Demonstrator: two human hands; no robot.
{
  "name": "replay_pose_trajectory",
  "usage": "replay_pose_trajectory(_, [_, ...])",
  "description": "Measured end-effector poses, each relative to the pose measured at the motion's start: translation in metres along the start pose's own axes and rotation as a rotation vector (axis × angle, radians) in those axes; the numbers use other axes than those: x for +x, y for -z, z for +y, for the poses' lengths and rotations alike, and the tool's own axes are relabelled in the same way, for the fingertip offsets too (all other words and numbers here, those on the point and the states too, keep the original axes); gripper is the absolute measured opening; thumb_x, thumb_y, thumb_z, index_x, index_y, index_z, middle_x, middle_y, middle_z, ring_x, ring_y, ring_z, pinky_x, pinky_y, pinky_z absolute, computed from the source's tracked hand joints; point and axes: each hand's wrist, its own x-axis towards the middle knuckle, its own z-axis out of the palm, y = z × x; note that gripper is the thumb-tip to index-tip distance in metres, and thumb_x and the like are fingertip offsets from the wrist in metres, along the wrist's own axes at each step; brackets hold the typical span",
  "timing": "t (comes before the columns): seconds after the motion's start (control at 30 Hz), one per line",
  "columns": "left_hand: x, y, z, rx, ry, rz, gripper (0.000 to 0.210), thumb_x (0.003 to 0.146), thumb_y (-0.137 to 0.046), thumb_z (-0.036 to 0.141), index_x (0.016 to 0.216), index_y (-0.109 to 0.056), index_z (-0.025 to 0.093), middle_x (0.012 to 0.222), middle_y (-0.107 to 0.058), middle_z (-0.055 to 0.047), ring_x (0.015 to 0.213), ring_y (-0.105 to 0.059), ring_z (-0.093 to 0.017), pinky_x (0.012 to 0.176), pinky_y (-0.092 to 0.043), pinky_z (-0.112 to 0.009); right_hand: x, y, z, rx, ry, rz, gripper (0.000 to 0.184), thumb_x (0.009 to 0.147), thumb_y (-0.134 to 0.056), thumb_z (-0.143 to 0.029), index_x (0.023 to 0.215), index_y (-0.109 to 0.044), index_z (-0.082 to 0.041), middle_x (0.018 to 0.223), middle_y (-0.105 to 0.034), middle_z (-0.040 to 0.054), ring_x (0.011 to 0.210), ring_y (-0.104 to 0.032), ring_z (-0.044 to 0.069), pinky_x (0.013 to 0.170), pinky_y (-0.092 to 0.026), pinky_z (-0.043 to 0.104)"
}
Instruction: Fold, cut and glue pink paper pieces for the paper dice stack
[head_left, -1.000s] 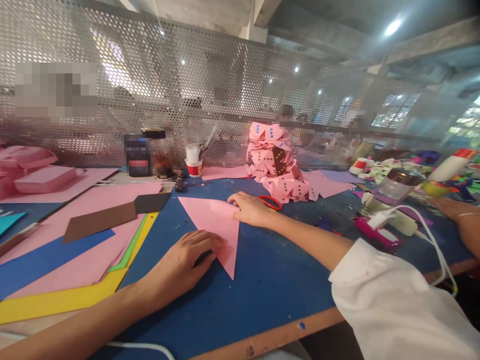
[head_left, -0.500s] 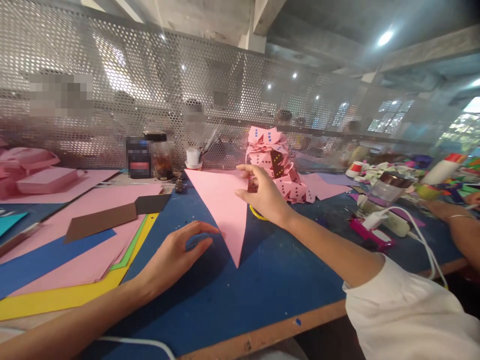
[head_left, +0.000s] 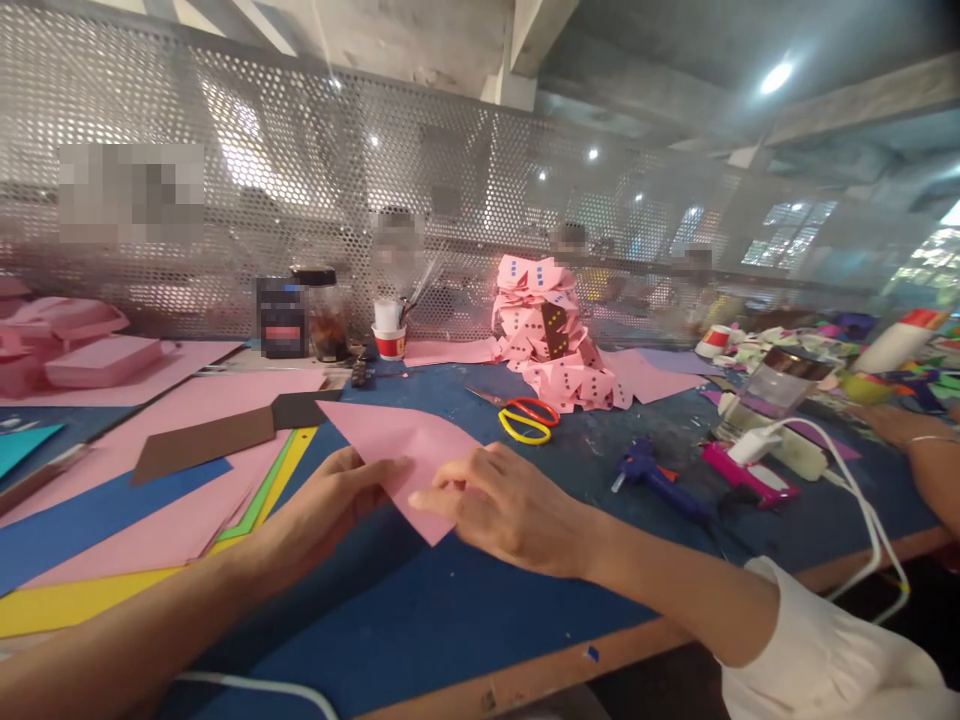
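Observation:
A piece of pink paper (head_left: 412,440), pointed at its near end, is held up over the blue table top. My left hand (head_left: 337,500) pinches its left edge, thumb on the face and the other fingers behind. On the right side, my right hand (head_left: 517,510) is closed at the paper's edge, with bent fingers against it. Beyond the hands lie scissors (head_left: 529,420) with red and yellow handles. Behind these stands a stack of folded pink paper pieces (head_left: 544,330) with dark and blue dots.
Coloured sheets (head_left: 150,520) lie at left, near pink boxes (head_left: 105,360). A purple glue gun (head_left: 660,480), a pink power strip (head_left: 750,475) and a lidded jar (head_left: 780,385) are at right. A paper cup (head_left: 390,340) stands before the perforated screen (head_left: 300,180). Another person's hand (head_left: 892,425) rests far right.
The pink paper has come nearer and lower. My left hand, earlier beside it with fingers apart, now grips it. My right hand has moved down towards me, uncovering the scissors and glue gun.

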Motion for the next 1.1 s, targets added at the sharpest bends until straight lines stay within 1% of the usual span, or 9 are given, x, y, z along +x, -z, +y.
replay_pose_trajectory(0.1, [0.002, 0.003, 0.003, -0.094, 0.097, -0.090, 0.017, 0.080, -0.082, 0.026, 0.079, -0.071, 0.014, 0.079, -0.074, -0.003, 0.075, -0.069, -0.016, 0.073, -0.060, -0.026, -0.001, 0.001, 0.006, 0.151, -0.127, 0.100, 0.047, 0.098, -0.062, -0.042, 0.139, -0.050, -0.023, 0.125, -0.065, 0.0104, 0.118, -0.059, 0.024, 0.102, -0.046, 0.042])
replay_pose_trajectory(0.17, [0.003, 0.003, 0.007, -0.153, 0.116, -0.096, 0.014, 0.080, -0.083, 0.024, 0.084, -0.074, 0.014, 0.084, -0.075, -0.004, 0.077, -0.070, -0.016, 0.074, -0.060, -0.025, -0.002, 0.003, 0.015, 0.205, -0.297, 0.199, 0.044, 0.100, -0.060, -0.041, 0.138, -0.051, -0.024, 0.131, -0.063, 0.0105, 0.126, -0.055, 0.024, 0.109, -0.043, 0.044])
replay_pose_trajectory(0.23, [0.002, 0.003, 0.010, -0.208, 0.133, -0.069, 0.016, 0.077, -0.085, 0.022, 0.072, -0.072, 0.015, 0.081, -0.075, -0.003, 0.076, -0.070, -0.015, 0.072, -0.060, -0.023, -0.004, 0.005, 0.026, 0.270, -0.485, 0.268, 0.037, 0.102, -0.055, -0.036, 0.138, -0.052, -0.025, 0.137, -0.060, 0.0098, 0.132, -0.052, 0.023, 0.112, -0.041, 0.044])
replay_pose_trajectory(0.4, [-0.002, -0.001, 0.013, -0.122, 0.169, -0.168, 0.017, 0.075, -0.086, 0.028, 0.071, -0.075, 0.016, 0.074, -0.075, -0.004, 0.071, -0.070, -0.016, 0.070, -0.061, -0.023, -0.012, 0.003, 0.049, 0.643, -0.781, 0.061, 0.029, 0.101, -0.054, -0.041, 0.119, -0.066, -0.021, 0.115, -0.072, 0.0062, 0.108, -0.067, 0.020, 0.095, -0.051, 0.034])
replay_pose_trajectory(0.53, [-0.002, -0.002, 0.012, -0.060, 0.162, -0.120, 0.019, 0.076, -0.085, 0.033, 0.084, -0.076, 0.017, 0.091, -0.078, -0.007, 0.085, -0.074, -0.022, 0.078, -0.061, -0.029, -0.017, 0.002, 0.055, 0.667, -0.825, -0.003, 0.023, 0.097, -0.058, -0.038, 0.091, -0.068, -0.018, 0.090, -0.071, 0.0010, 0.086, -0.065, 0.016, 0.080, -0.048, 0.028])
replay_pose_trajectory(0.63, [0.003, 0.003, 0.011, -0.025, 0.093, -0.004, 0.030, 0.078, -0.082, 0.041, 0.096, -0.074, 0.018, 0.099, -0.078, -0.008, 0.091, -0.074, -0.025, 0.082, -0.061, -0.033, -0.019, 0.005, 0.060, 0.636, -0.829, -0.071, 0.022, 0.096, -0.059, -0.038, 0.090, -0.068, -0.018, 0.083, -0.067, -0.0010, 0.078, -0.061, 0.014, 0.072, -0.043, 0.026])
replay_pose_trajectory(0.77, [0.014, 0.014, 0.009, 0.137, -0.025, 0.078, 0.050, 0.081, -0.078, 0.048, 0.124, -0.066, 0.024, 0.100, -0.076, -0.005, 0.089, -0.071, -0.023, 0.075, -0.058, -0.031, -0.020, 0.012, 0.067, 0.561, -0.841, -0.280, 0.021, 0.096, -0.058, -0.033, 0.089, -0.069, -0.017, 0.084, -0.068, -0.0005, 0.075, -0.059, 0.014, 0.066, -0.038, 0.025])
replay_pose_trajectory(0.9, [0.022, 0.022, 0.003, 0.428, -0.142, 0.060, 0.052, 0.079, -0.078, 0.050, 0.121, -0.065, 0.022, 0.098, -0.077, -0.005, 0.094, -0.070, -0.023, 0.082, -0.053, -0.031, -0.020, 0.014, 0.070, 0.439, -0.864, -0.388, 0.023, 0.098, -0.054, -0.028, 0.089, -0.072, -0.018, 0.087, -0.071, 0.0011, 0.076, -0.061, 0.015, 0.066, -0.037, 0.025])
replay_pose_trajectory(1.1, [0.026, 0.028, -0.009, 0.778, -0.241, 0.012, 0.034, 0.081, -0.066, 0.043, 0.107, -0.070, 0.021, 0.093, -0.077, -0.006, 0.089, -0.071, -0.027, 0.083, -0.054, -0.039, -0.024, 0.007, 0.065, 0.274, -0.852, -0.375, 0.019, 0.095, -0.058, -0.031, 0.086, -0.073, -0.022, 0.087, -0.075, 0.0000, 0.077, -0.065, 0.016, 0.065, -0.036, 0.026])
